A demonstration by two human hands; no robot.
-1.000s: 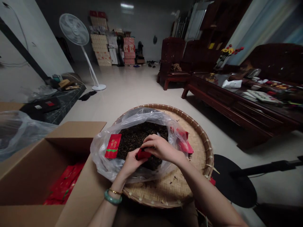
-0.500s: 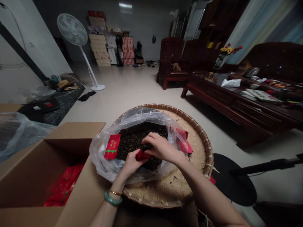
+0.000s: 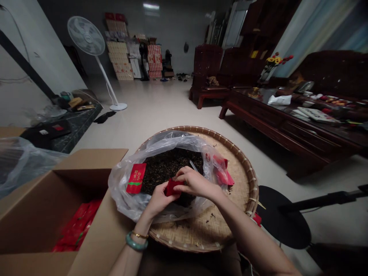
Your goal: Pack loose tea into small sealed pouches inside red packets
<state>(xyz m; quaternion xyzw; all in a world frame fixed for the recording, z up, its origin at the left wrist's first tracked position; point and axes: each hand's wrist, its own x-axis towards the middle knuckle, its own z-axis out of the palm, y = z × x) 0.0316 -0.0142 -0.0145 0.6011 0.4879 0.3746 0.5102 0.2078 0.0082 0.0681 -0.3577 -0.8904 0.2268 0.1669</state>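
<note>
Over the dark loose tea leaves point(image 3: 163, 163), my left hand point(image 3: 158, 199) grips a small red packet point(image 3: 172, 187) from its left side. My right hand point(image 3: 192, 182) is closed on the packet's right and upper edge. A pale, thin stick-like tool point(image 3: 193, 165) pokes up behind the right hand; its lower part is hidden. The tea lies in a clear plastic bag point(image 3: 123, 199) with its mouth spread wide. Another red packet point(image 3: 136, 178), with gold characters and a green stripe, rests flat at the bag's left side. The bag sits in a round woven bamboo tray point(image 3: 218, 226).
An open cardboard box point(image 3: 94, 226) with several red packets point(image 3: 79, 224) stands on the left. More red packets point(image 3: 224, 174) lie at the tray's right, partly under the bag. A black round stand base point(image 3: 283, 218) is at the right, beyond it a dark wooden table point(image 3: 276, 122).
My right hand has come down and closed on the top of the red packet, which now shows more upright. The pale tool has come into view behind that hand.
</note>
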